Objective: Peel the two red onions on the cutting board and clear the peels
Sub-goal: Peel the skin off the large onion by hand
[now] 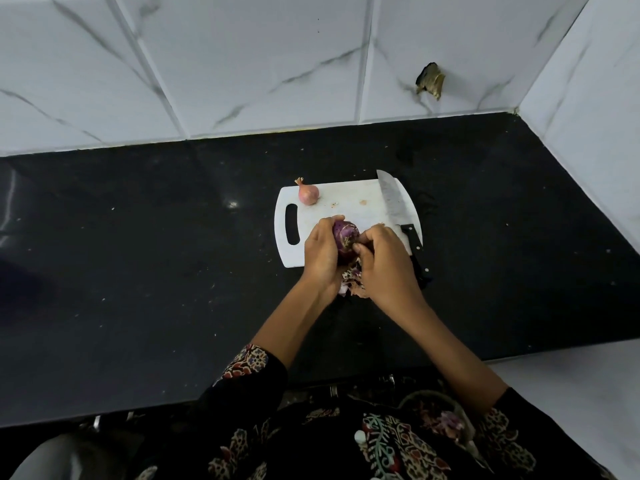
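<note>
Two onions in play, one in work. Black bench (138, 271) carries a white cutting board (349, 199) mid-scene, handle slot at its left end. Knife (394, 206) lies along the board's right side, blade pointing far, black handle hanging off the near-right corner.

Left hand (320, 252) wraps the purple onion (343, 235), held just above the board's near edge. Right hand (382, 263) pinches at that onion's right side with its fingertips, apparently on a flap of skin; the exact contact is hidden by the fingers. Second onion (308, 194), smaller and pinkish, dry skin and stem on, sits untouched at the board's far left.

Peel scraps (353, 282) are piled under the hands, at the board's near edge and spilling onto the bench.

Handling call: bulb is firm and light, so it takes a full-palm grip. Stripped layer is likely slick, so cradle, don't squeeze. Skin is papery and tears; start at root or stem end and pull down in strips. Scraps are feather-light: gather by sweeping, not picking.
</note>
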Demonstrator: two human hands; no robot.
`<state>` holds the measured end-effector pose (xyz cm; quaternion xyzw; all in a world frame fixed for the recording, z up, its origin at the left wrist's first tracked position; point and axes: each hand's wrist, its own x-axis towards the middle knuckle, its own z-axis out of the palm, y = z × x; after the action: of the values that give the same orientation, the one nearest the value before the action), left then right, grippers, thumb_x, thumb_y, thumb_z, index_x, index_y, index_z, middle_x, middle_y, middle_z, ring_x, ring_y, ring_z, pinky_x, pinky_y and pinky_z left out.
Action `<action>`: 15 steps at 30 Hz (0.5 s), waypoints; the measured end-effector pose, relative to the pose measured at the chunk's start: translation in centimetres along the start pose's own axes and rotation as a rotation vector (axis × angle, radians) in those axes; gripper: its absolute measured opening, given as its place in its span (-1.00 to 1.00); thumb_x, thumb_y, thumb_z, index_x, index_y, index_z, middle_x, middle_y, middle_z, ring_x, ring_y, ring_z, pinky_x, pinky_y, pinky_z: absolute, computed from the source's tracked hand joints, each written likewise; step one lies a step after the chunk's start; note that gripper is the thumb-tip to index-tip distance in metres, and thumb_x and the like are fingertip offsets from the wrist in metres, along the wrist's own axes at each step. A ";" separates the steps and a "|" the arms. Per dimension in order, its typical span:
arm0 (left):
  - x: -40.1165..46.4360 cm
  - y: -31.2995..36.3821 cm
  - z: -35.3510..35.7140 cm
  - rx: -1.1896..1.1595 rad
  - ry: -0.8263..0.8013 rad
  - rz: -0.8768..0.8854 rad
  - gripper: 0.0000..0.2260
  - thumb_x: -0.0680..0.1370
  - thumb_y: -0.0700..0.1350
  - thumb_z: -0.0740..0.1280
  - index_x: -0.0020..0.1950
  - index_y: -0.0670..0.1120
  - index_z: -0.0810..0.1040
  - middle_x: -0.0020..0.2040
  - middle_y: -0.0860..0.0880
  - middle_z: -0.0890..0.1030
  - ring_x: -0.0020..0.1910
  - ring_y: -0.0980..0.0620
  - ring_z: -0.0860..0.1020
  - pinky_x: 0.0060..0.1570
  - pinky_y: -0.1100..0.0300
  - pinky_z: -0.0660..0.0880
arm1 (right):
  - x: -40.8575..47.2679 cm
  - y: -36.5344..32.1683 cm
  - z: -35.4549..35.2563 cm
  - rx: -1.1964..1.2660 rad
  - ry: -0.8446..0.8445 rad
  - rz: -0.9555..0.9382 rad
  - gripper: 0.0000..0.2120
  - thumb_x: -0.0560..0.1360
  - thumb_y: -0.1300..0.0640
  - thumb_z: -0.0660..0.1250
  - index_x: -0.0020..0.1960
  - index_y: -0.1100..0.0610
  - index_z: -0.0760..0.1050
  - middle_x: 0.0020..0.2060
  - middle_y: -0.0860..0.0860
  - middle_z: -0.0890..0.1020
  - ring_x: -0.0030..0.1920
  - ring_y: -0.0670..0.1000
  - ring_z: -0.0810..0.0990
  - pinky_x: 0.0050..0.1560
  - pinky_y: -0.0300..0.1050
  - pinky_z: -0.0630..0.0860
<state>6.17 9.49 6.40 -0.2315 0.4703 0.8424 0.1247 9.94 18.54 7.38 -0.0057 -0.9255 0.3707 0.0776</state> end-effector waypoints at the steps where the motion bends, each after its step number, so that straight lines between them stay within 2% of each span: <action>1: 0.1 -0.2 0.0 0.018 0.010 0.031 -0.85 0.55 -0.11 0.26 -0.02 -0.12 0.58 -0.04 -0.15 0.58 -0.05 -0.07 0.56 0.03 0.03 0.53 | 0.0 0.0 0.0 0.006 -0.013 0.023 -0.97 0.56 0.21 0.20 -0.06 0.17 0.39 -0.08 0.06 0.49 -0.03 0.05 0.47 -0.06 -0.05 0.44; 3: 0.0 -0.4 0.2 0.082 0.037 0.108 -0.86 0.57 -0.13 0.23 -0.04 -0.11 0.59 -0.06 -0.12 0.58 -0.06 -0.04 0.56 0.03 0.05 0.53 | -0.1 -0.3 0.1 0.027 -0.040 0.065 -0.94 0.57 0.21 0.19 -0.09 0.12 0.34 -0.09 0.05 0.48 -0.02 0.06 0.48 -0.08 -0.09 0.42; 6: -0.2 -0.4 0.3 0.164 0.051 0.185 -0.83 0.61 -0.14 0.19 0.06 -0.14 0.56 -0.07 -0.06 0.57 -0.13 0.07 0.55 -0.12 0.23 0.54 | -0.6 -1.4 0.5 0.082 -0.092 0.074 -0.95 0.57 0.19 0.18 -0.07 0.11 0.36 -0.08 0.03 0.50 -0.01 0.03 0.49 -0.01 -0.08 0.44; 8: -0.2 -0.4 0.1 0.127 0.037 0.139 -0.83 0.61 -0.13 0.19 0.08 -0.14 0.55 -0.04 -0.08 0.56 -0.12 0.07 0.55 -0.16 0.25 0.53 | -0.8 -1.7 0.4 0.152 -0.071 0.076 -0.96 0.57 0.19 0.19 -0.05 0.13 0.39 -0.09 0.01 0.51 -0.03 0.00 0.50 0.01 -0.08 0.46; 11: -0.5 0.2 0.0 -0.033 0.010 -0.022 -0.83 0.59 -0.07 0.19 0.00 -0.10 0.54 -0.07 -0.11 0.57 -0.10 -0.01 0.56 -0.13 0.13 0.55 | -0.7 -1.5 -0.5 0.327 0.072 0.131 -0.97 0.53 0.21 0.28 -0.05 0.16 0.47 -0.18 -0.08 0.54 -0.13 -0.15 0.54 -0.10 -0.31 0.48; 13: -0.5 0.5 -0.1 -0.075 0.012 -0.098 -0.82 0.59 -0.03 0.17 -0.02 -0.07 0.52 -0.08 -0.10 0.58 -0.11 -0.01 0.54 -0.20 0.14 0.52 | -0.5 -0.9 -1.2 0.400 0.195 0.175 -0.97 0.49 0.24 0.34 -0.11 0.17 0.49 -0.23 -0.06 0.59 -0.20 -0.14 0.59 -0.16 -0.28 0.52; 15: -0.6 0.6 -0.3 -0.100 0.010 -0.128 -0.82 0.59 -0.01 0.17 -0.01 -0.06 0.51 -0.05 -0.10 0.58 -0.11 -0.01 0.53 -0.26 0.16 0.51 | -0.4 -0.2 -1.5 0.386 0.228 0.206 -0.93 0.45 0.25 0.38 -0.15 0.15 0.49 -0.26 -0.02 0.61 -0.23 -0.10 0.60 -0.21 -0.25 0.54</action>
<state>6.50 8.91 7.02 -0.2713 0.4127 0.8539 0.1642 10.52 19.44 8.54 -0.1268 -0.8172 0.5437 0.1432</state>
